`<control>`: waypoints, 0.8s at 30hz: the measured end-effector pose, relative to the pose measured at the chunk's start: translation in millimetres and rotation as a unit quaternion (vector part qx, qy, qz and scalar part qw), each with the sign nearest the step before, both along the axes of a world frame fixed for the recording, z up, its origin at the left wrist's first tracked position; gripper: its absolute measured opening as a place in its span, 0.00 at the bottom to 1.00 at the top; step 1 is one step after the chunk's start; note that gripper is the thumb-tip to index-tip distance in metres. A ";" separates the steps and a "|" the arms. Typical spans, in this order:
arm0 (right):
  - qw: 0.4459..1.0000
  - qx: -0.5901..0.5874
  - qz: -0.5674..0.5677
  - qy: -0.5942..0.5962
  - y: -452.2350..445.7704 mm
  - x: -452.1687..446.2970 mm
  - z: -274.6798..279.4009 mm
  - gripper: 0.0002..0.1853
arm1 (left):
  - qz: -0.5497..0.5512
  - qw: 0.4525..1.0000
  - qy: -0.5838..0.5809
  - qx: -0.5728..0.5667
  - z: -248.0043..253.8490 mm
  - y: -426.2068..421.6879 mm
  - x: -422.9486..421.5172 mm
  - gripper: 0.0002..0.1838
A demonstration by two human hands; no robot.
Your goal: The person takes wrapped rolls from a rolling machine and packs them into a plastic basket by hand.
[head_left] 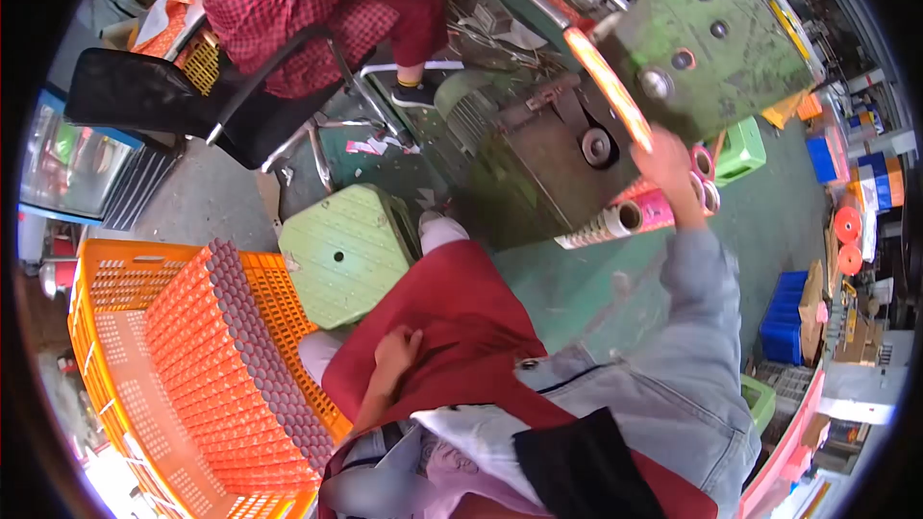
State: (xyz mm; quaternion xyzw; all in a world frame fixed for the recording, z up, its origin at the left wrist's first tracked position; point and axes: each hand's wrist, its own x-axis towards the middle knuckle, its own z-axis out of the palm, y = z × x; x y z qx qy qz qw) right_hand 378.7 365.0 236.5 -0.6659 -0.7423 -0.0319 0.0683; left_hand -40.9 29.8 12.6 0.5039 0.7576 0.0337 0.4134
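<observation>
Gripping an orange-and-white stick [609,88] by its lower end, the right hand [663,161] holds it beside the green machine [707,43]. The left hand [396,351] lies on the red apron [471,312], whether holding anything I cannot tell.

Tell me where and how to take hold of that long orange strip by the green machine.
Best grip is probably the lower end of the long orange strip, where the right hand holds it, coming from below in this view. The strip is narrow and slants up beside the green machine, so a hand can close across its width there.
</observation>
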 end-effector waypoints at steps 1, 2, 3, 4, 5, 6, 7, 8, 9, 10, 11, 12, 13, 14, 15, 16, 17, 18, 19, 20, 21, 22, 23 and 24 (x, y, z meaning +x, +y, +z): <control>0.997 -0.064 -0.049 -0.005 -48.9 17.4 1.3 0.13 | -0.009 1.000 0.004 0.023 2.4 4.5 1.1 0.22; 0.997 -0.017 -0.008 0.078 -94.2 23.9 -4.4 0.13 | -0.015 0.999 0.001 0.053 13.6 13.3 1.8 0.21; 0.986 0.029 0.036 0.161 -130.0 29.3 -9.0 0.14 | -0.017 0.997 -0.002 0.082 29.2 25.6 3.2 0.19; 0.967 -0.005 0.015 0.254 -157.7 17.7 -10.1 0.15 | 0.008 0.979 -0.080 0.188 38.8 39.0 2.2 0.15; 0.936 -0.040 -0.004 0.351 -175.4 -8.6 -12.1 0.16 | 0.014 0.953 -0.052 0.299 71.0 60.3 7.1 0.12; 0.938 -0.028 0.063 0.341 -179.4 -36.0 -7.3 0.16 | 0.009 0.900 -0.036 0.434 108.3 76.4 6.9 0.12; 0.934 -0.018 0.135 0.331 -178.6 -68.0 -3.8 0.16 | 0.039 0.850 -0.044 0.524 161.4 92.8 8.8 0.15; 0.883 -0.050 0.158 0.438 -176.1 -102.3 -8.6 0.16 | 0.022 0.796 -0.022 0.604 222.5 101.9 5.5 0.18; 0.820 -0.087 0.180 0.536 -171.1 -139.4 -11.5 0.16 | 0.000 0.736 -0.032 0.676 272.4 105.4 0.4 0.21; 0.803 -0.072 0.224 0.547 -166.6 -179.8 -9.0 0.15 | -0.060 0.655 -0.011 0.753 318.8 107.7 -8.8 0.25; 0.784 -0.060 0.267 0.557 -162.2 -218.8 -8.5 0.14 | -0.098 0.610 0.023 0.786 359.4 103.2 -8.6 0.24; 0.747 -0.061 0.322 0.578 -155.9 -254.3 -15.7 0.13 | -0.107 0.685 0.093 0.715 391.2 84.8 -6.3 0.24; 0.706 -0.066 0.370 0.600 -153.5 -288.3 -26.0 0.13 | -0.111 0.755 0.155 0.627 410.2 67.7 -2.9 0.25; 0.688 -0.022 0.410 0.598 -155.2 -320.4 -30.2 0.11 | -0.091 0.769 0.169 0.610 415.6 61.5 0.4 0.25; 0.666 0.028 0.447 0.596 -154.7 -348.8 -33.4 0.09 | -0.120 0.748 0.208 0.619 418.5 65.8 0.4 0.17; 0.656 0.007 0.457 0.601 -156.1 -371.9 -44.4 0.09 | -0.153 0.725 0.245 0.626 417.2 73.4 -4.4 0.11; 0.648 0.001 0.457 0.609 -159.6 -390.5 -60.4 0.08 | -0.188 0.701 0.278 0.629 410.6 80.2 -12.5 0.12; 0.641 0.000 0.456 0.617 -161.5 -406.1 -76.8 0.07 | -0.179 0.710 0.289 0.617 387.2 86.4 -28.3 0.12; 0.633 -0.014 0.459 0.623 -167.1 -416.9 -93.3 0.07 | -0.201 0.703 0.291 0.617 352.0 89.8 -45.6 0.13; 0.611 -0.093 0.424 0.662 -173.4 -425.6 -116.5 0.07 | -0.224 0.696 0.292 0.617 331.2 89.0 -55.9 0.14; 0.585 -0.171 0.386 0.692 -180.2 -431.9 -132.4 0.07 | -0.218 0.702 0.297 0.609 336.3 84.0 -54.0 0.14; 0.558 -0.245 0.344 0.714 -183.2 -435.6 -146.9 0.07 | -0.193 0.727 0.298 0.588 342.4 80.1 -50.6 0.14; 0.555 -0.252 0.346 0.713 -184.7 -436.8 -144.6 0.07 | -0.169 0.747 0.299 0.569 353.0 76.5 -45.9 0.14; 0.575 -0.210 0.364 0.702 -183.6 -434.8 -140.9 0.07 | -0.143 0.766 0.299 0.550 358.0 74.7 -44.4 0.14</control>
